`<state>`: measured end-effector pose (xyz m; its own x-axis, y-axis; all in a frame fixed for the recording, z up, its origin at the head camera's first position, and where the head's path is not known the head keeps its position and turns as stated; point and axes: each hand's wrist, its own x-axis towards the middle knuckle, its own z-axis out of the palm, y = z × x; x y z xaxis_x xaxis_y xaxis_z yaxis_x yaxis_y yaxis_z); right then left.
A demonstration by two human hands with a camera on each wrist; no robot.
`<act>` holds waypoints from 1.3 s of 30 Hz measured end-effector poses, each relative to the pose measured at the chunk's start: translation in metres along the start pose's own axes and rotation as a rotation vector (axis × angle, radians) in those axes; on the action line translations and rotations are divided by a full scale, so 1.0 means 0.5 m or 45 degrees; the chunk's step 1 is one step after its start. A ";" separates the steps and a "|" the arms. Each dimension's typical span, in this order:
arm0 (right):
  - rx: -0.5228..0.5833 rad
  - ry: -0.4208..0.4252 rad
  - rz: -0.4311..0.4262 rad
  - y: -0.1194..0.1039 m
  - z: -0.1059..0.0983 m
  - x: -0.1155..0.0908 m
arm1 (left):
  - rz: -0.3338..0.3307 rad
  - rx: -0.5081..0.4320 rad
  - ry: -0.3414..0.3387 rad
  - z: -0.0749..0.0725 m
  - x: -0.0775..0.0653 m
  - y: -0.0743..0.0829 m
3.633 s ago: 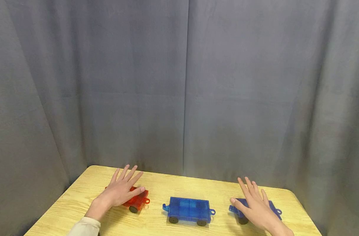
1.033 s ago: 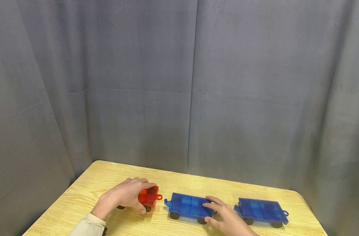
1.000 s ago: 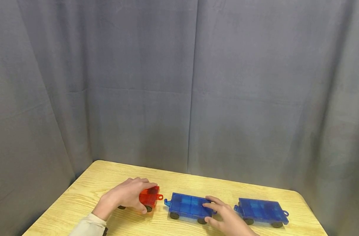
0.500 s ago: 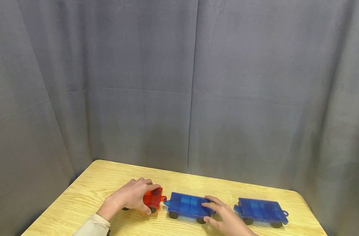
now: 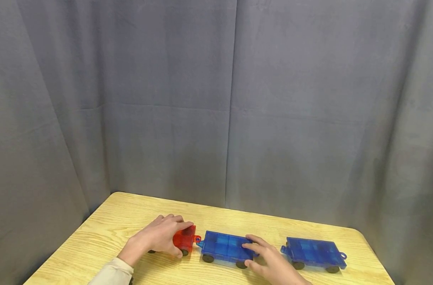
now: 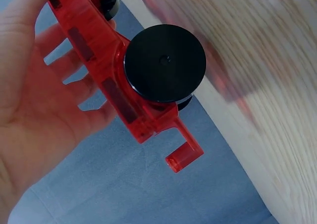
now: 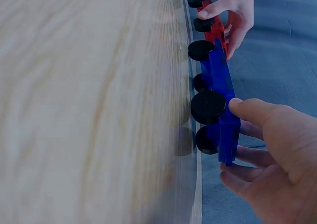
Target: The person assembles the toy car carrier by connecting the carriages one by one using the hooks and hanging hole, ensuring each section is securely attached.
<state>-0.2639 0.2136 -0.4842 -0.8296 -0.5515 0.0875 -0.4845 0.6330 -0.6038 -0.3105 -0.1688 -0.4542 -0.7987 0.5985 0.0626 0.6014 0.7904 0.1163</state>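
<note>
My left hand [image 5: 154,239] grips a translucent red toy train car [image 5: 184,237] with black wheels, thumb on the near side and fingers over the far side. A small red hook [image 6: 184,157] sticks out of one end in the left wrist view. At its other end, the red ring overlaps the hook of the middle blue train car [image 5: 225,246] in the head view. My right hand [image 5: 273,263] holds the rear end of that blue car, partly hiding its ring. Farther right, apart from both hands, stands a second blue train car [image 5: 314,252].
All three cars stand in a row on a light wood table [image 5: 145,206]. A grey curtain [image 5: 166,118] hangs behind the table and along its sides. The second blue car's hook points toward the middle car, with a gap between them.
From hovering spread over the outer cars, my hands have come to grip the red and middle blue cars. The red car has moved right until its ring overlaps the blue hook.
</note>
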 end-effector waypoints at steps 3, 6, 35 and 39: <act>-0.001 0.006 -0.015 -0.001 0.002 -0.001 | 0.000 0.011 0.002 0.002 -0.001 -0.001; 0.005 0.006 -0.016 -0.001 0.003 -0.002 | -0.001 0.017 -0.001 0.003 -0.002 -0.003; 0.044 0.027 0.021 -0.002 -0.013 -0.009 | -0.022 -0.140 -0.136 0.000 -0.002 0.006; 0.019 0.158 -0.026 0.001 -0.022 -0.026 | 0.017 -0.143 -0.044 -0.004 -0.001 0.019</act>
<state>-0.2563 0.2272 -0.4768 -0.8480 -0.4922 0.1965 -0.4981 0.6136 -0.6127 -0.3044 -0.1622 -0.4509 -0.7883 0.6145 0.0310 0.6044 0.7639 0.2261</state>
